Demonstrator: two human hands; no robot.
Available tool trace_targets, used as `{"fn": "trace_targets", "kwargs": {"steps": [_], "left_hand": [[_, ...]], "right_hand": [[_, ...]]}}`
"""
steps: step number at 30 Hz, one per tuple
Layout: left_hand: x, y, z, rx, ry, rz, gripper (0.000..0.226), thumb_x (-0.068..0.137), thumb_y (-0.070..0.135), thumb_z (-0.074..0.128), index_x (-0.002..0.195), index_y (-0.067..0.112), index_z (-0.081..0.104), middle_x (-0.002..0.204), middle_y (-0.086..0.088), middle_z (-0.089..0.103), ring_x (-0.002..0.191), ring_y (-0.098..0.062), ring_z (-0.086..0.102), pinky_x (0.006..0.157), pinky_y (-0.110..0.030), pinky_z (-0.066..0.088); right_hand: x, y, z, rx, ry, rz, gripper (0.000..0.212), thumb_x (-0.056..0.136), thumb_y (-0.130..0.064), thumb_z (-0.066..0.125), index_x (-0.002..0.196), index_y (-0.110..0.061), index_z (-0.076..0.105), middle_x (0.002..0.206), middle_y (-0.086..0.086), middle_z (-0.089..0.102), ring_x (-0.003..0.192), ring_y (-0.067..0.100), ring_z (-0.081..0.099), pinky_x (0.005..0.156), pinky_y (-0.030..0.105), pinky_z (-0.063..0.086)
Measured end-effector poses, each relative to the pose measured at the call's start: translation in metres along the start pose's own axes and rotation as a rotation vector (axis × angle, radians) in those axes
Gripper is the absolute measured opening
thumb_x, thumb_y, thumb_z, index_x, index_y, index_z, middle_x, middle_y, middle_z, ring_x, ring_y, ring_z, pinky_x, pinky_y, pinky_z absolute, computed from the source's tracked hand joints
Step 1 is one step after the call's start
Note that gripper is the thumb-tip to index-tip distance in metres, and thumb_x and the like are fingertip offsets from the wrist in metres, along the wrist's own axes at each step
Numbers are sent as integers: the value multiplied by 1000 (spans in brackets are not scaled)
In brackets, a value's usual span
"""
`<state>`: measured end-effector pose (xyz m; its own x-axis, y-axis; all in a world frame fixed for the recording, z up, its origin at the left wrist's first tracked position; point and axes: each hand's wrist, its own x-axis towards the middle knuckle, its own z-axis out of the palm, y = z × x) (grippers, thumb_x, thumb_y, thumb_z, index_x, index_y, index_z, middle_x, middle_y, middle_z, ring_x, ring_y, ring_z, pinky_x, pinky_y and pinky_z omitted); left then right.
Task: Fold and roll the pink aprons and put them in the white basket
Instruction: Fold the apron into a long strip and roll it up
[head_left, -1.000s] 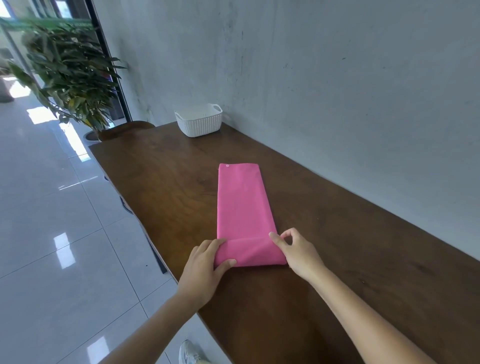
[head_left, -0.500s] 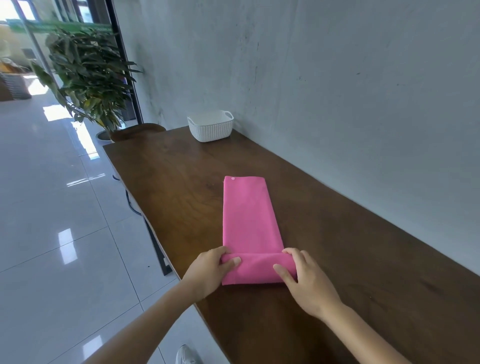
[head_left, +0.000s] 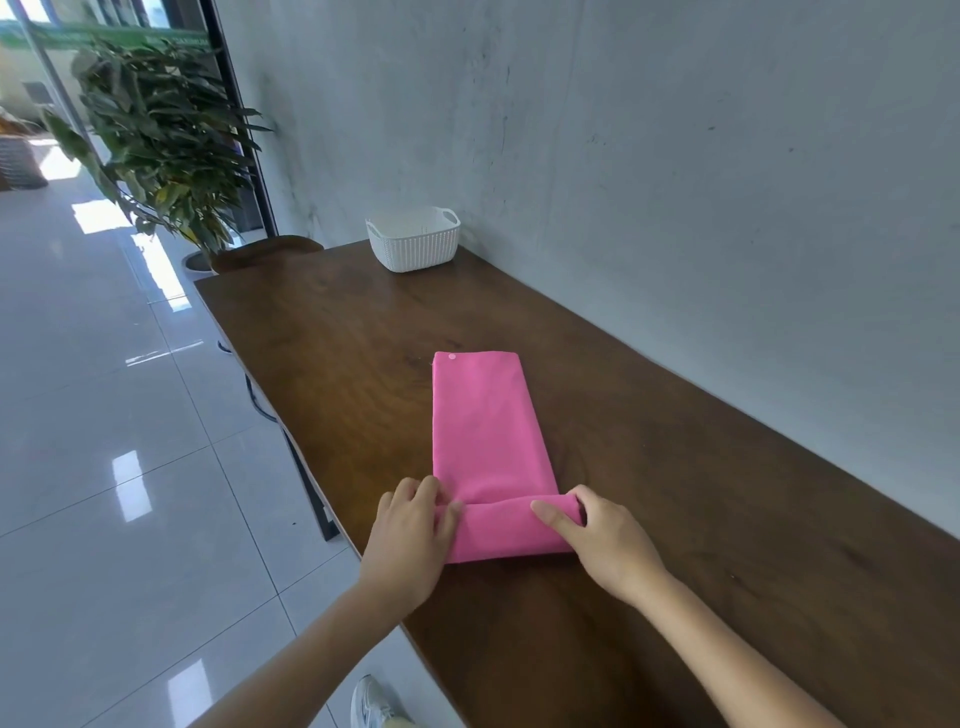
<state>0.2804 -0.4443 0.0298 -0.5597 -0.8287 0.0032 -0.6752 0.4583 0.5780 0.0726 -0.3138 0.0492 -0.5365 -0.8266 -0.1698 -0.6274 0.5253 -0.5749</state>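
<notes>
Apron (head_left: 485, 426), pink and folded into a long strip, lies flat on the table (head_left: 675, 467), its near end turned over into a short roll. Your left hand (head_left: 410, 540) grips the roll's left end with curled fingers. Your right hand (head_left: 605, 540) pinches its right end, thumb on top. The basket (head_left: 414, 244) stands well apart, at the table's far end by the wall (head_left: 675, 182).

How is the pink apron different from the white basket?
The pink apron is soft cloth lying flat in a long strip; the white basket is stiff, ribbed and stands upright. The apron is near, with left hand and right hand gripping its rolled end; the basket sits far off, untouched, by the wall. Both rest on the brown table.
</notes>
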Motion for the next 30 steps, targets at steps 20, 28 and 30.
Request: {"fn": "trace_targets", "kwargs": {"steps": [20,28,30], "left_hand": [[24,1,-4,-86,-138,11,47,99,64,36,126,31,53,112,12,59,109,-13,51,96,-37,51],[32,-4,-16,-285,-365,-146,54,98,62,44,133,22,54,119,5,65,103,-12,66,91,-33,59],[33,-5,-20,-325,-434,-173,47,98,61,47,124,23,56,118,4,66,104,-13,66,94,-35,58]], "right_hand": [[37,-18,5,-154,247,-72,40,103,-57,24,99,-26,48,100,-7,55,76,1,52,54,16,32],[11,5,25,-28,241,-182,54,96,-67,26,134,-33,45,120,-15,48,95,-1,54,59,7,43],[6,8,27,-1,237,-185,55,95,-68,28,133,-33,45,120,-15,50,96,-1,55,60,8,44]]}}
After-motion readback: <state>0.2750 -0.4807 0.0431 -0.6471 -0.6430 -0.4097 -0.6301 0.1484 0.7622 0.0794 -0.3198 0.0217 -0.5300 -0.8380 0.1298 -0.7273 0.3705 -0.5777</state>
